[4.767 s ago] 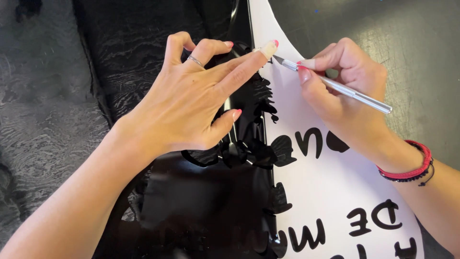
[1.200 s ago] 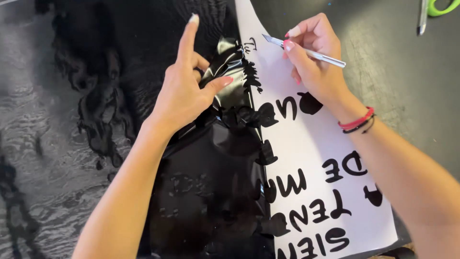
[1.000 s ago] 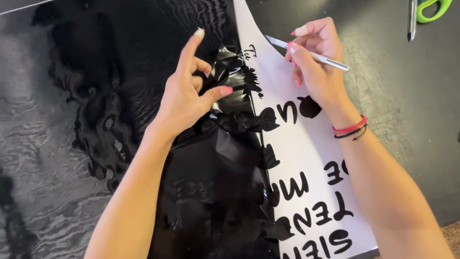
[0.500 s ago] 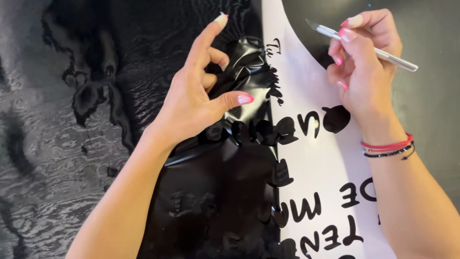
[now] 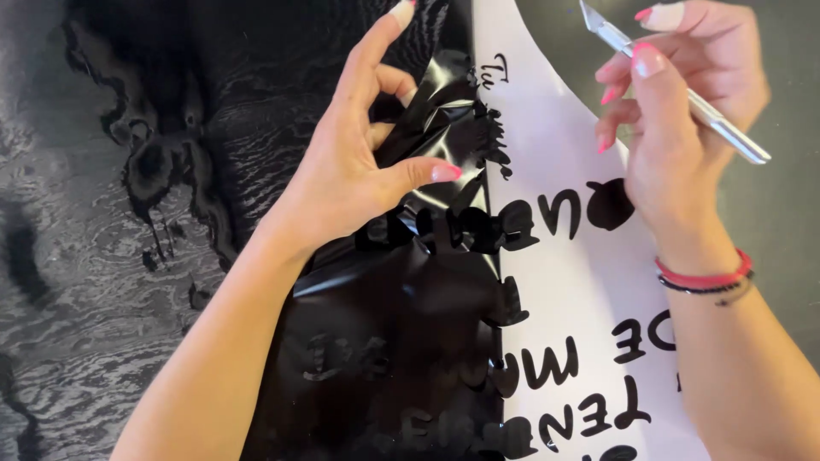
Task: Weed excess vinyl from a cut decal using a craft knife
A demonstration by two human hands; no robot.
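Currently L hand (image 5: 359,175) pinches the peeled black vinyl film (image 5: 401,341) btwn thumb and bent fingers, index raised; film is crumpled at the grip and folded back left, off the white backing sheet (image 5: 589,282). R hand (image 5: 683,111) grips a silver craft knife (image 5: 675,85) pen-style, blade tip up-left, hovering clear of the sheet. Peel line runs roughly top-to-bottom, just right of L thumb; L hand is nearer to it, knife sits up-right. Black cut letters remain on the backing. Dark worktop (image 5: 77,282) below. 2 bracelets on R wrist.
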